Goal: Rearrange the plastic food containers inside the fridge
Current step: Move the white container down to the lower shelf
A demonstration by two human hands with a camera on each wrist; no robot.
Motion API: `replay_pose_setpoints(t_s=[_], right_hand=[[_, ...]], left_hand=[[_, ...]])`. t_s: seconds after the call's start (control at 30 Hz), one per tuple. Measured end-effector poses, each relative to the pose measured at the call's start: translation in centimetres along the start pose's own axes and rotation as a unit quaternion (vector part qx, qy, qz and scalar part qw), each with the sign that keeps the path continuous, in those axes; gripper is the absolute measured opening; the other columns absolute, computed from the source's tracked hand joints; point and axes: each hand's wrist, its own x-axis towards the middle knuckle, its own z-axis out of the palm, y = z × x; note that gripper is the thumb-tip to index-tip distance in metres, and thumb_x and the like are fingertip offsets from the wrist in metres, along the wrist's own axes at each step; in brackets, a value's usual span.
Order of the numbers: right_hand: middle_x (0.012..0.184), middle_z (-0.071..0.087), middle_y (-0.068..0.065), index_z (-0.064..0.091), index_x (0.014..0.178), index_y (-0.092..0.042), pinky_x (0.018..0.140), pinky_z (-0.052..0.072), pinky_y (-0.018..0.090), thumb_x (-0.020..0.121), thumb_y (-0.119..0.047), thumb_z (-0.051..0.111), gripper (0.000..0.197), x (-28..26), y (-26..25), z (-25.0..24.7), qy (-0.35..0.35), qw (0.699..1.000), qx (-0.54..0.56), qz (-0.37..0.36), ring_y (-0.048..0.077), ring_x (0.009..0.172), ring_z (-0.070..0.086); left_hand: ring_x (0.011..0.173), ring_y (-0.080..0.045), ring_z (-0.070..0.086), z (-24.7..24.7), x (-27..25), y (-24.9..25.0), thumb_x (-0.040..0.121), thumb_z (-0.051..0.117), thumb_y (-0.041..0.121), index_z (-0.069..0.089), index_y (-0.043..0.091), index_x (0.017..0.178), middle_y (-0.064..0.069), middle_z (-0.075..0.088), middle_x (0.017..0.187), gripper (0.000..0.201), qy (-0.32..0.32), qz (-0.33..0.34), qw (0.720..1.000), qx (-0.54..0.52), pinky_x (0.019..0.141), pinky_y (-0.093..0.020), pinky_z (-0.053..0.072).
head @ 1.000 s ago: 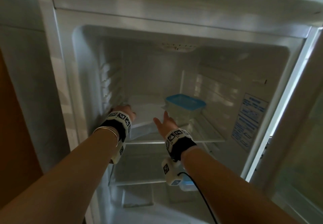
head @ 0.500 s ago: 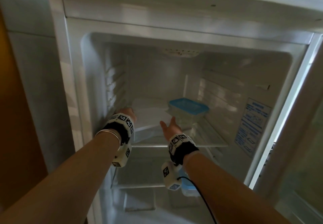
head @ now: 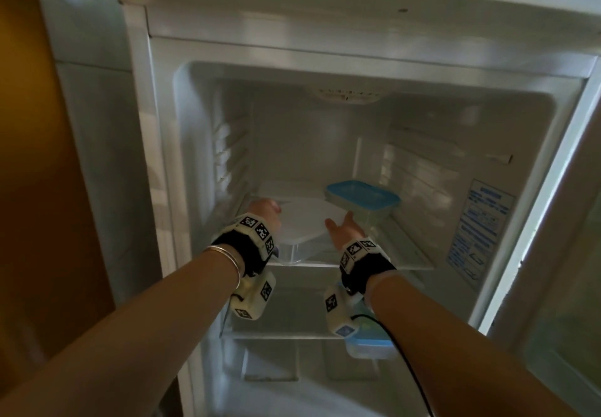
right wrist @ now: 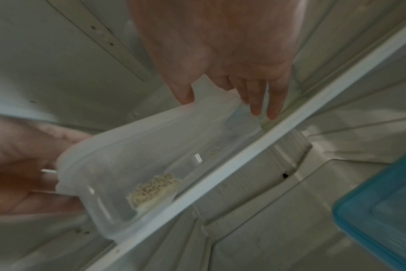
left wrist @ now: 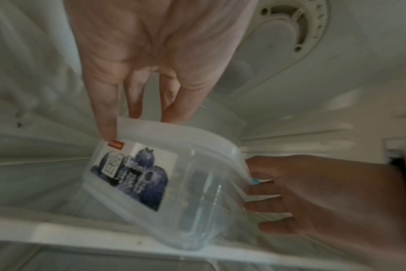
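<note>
Two hands flank one clear white-lidded container (head: pixel 300 228) at the front edge of the upper shelf (head: pixel 403 262), in the fridge. Left hand (head: pixel 265 212) at its 9 o'clock, fingers bent over the lid rim; right hand (head: pixel 344 229) at 3 o'clock, fingers loosely spread against the side wall. Best handled level, both sides gripped evenly — the tub sits tilted. Contents: a small pale clump of noodles (right wrist: pixel 154 190); blueberry label (left wrist: pixel 133 176) on one wall. Behind, at 1 o'clock, blue-lidded container (head: pixel 362 200) — contents unclear. A third, blue-lidded box (head: pixel 369 346) sits on the shelf below.
</note>
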Motion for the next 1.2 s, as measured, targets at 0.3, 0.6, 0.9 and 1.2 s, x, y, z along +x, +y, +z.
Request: replay_pose_setpoints(t_s=[0.3, 0.6, 0.9, 1.2], right_hand=[[0.156, 0.025, 0.013, -0.008, 0.151, -0.011, 0.111, 0.031, 0.036, 0.095, -0.046, 0.041, 0.083, -1.6, 0.6, 0.1, 0.019, 1.0, 0.022, -0.003, 0.031, 0.141, 0.031], [0.149, 0.038, 0.016, 0.021, 0.148, -0.004, 0.107, 0.034, 0.036, 0.097, -0.045, 0.034, 0.066, -2.0, 1.6, -0.9, -0.01, 1.0, 0.021, 0.005, 0.031, 0.134, 0.042], [0.141, 0.048, 0.013, 0.035, 0.142, -0.008, 0.098, 0.04, 0.027, 0.097, -0.032, 0.041, 0.052, -4.0, 2.5, -1.2, -0.05, 0.998, 0.034, -0.026, 0.028, 0.125, 0.05], [0.133, 0.051, 0.021, 0.039, 0.137, -0.01, 0.101, 0.045, 0.049, 0.093, -0.022, 0.041, 0.045, -6.4, 3.9, -1.0, -0.056, 0.992, 0.101, -0.043, 0.038, 0.12, 0.052]], left_hand=[[0.131, -0.031, 0.046, -0.5, 0.6, -0.3, 0.096, 0.046, 0.024, 0.041, 0.009, 0.139, -0.014, 0.046, 0.144, 0.046, -0.037, -0.058, 0.996, 0.051, 0.11, -0.036, 0.036], [0.102, -0.034, 0.067, 0.3, 0.1, -1.0, 0.091, 0.053, 0.03, 0.064, -0.002, 0.107, -0.021, 0.069, 0.112, 0.037, -0.068, -0.057, 0.996, -0.029, 0.093, -0.046, 0.054], [0.11, -0.035, 0.061, 2.4, -2.2, -0.9, 0.088, 0.055, 0.034, 0.047, 0.003, 0.126, -0.016, 0.061, 0.124, 0.05, -0.075, -0.076, 0.991, -0.086, 0.096, -0.043, 0.051], [0.126, -0.034, 0.049, 2.1, -8.0, 0.4, 0.096, 0.042, 0.019, 0.04, 0.0, 0.139, -0.019, 0.05, 0.139, 0.046, -0.052, -0.063, 0.989, -0.122, 0.109, -0.042, 0.039]])
